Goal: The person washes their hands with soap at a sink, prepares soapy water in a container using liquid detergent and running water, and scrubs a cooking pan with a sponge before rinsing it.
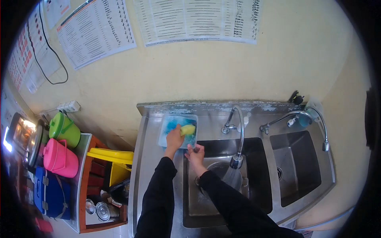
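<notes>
My left hand (174,139) is closed round a yellow sponge (188,129) over a clear plastic tub (162,133). Blue material, its kind unclear, lies in the tub beneath the sponge. At the tub's front right corner, above the sink's edge, is my right hand (196,154) with its fingers curled together. Whether they grip something small is too fine to make out. Below the right forearm, a round metal pot (234,177) sits in the larger sink basin (256,178), partly hidden by the sleeve. Water runs from the sprayer faucet (237,161) into it.
A second basin (295,168) with a curved faucet (285,116) lies to the right. A small bottle (245,121) stands behind the sprayer faucet. Left of the counter, a shelf holds a green bucket (64,129), a pink bucket (60,158) and a blue box (50,194).
</notes>
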### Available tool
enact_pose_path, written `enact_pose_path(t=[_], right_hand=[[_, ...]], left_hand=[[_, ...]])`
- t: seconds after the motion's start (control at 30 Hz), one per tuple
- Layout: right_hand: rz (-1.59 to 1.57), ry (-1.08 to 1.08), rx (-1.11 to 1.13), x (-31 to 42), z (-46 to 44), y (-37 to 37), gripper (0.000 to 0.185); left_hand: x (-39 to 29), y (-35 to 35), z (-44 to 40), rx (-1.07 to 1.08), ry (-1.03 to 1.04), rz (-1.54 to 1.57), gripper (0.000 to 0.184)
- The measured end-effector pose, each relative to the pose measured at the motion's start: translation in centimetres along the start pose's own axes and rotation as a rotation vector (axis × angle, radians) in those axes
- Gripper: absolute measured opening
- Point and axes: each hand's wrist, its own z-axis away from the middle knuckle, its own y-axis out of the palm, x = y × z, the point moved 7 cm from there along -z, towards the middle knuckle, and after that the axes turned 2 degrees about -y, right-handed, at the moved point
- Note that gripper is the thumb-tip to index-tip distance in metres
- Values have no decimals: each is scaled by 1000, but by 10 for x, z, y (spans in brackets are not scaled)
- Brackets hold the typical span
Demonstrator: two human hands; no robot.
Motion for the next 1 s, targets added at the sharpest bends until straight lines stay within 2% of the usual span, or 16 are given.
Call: enact_pose_path(t=[0.03,0.13,0.2,0.3,0.33,0.43,0.53,0.6,0.63,0.7,0.8,0.87,0.93,1.0], right_hand=[[125,1,-8,4,-2,-4,40],[676,-377,-287,38,7,-20,48],[617,-574,-196,62,7,-14,50],[616,-754,46,104,7,20,54],[631,-794,144,116,6,34,55],[738,-776,377,123,-8,69,48],[540,-670,505,119,-23,76,39],[391,-521,504,99,-40,73,34],[315,-444,498,89,-46,72,31],[303,-459,331,91,-45,63,28],[334,-410,154,100,-36,49,26],[323,-365,145,100,-34,48,28],[254,-333,203,98,-37,53,31],[264,-313,195,84,-48,50,33]], left_hand=[[-2,-8,2,-65,26,35,40],[-6,-34,13,-209,77,133,34],[-12,-57,17,-243,69,180,30],[-23,-80,18,-304,293,313,28],[-26,-84,17,-287,306,340,28],[-35,-97,20,-273,318,458,30],[-40,-102,29,-359,298,611,31],[-38,-99,36,-436,304,653,29],[-41,-104,47,-525,251,624,26],[-57,-113,78,-689,142,562,19],[-39,-49,127,-490,-166,1055,9],[-47,12,166,-258,-276,1256,8],[-49,75,203,38,-566,1214,14],[-35,121,228,82,-721,1097,23]])
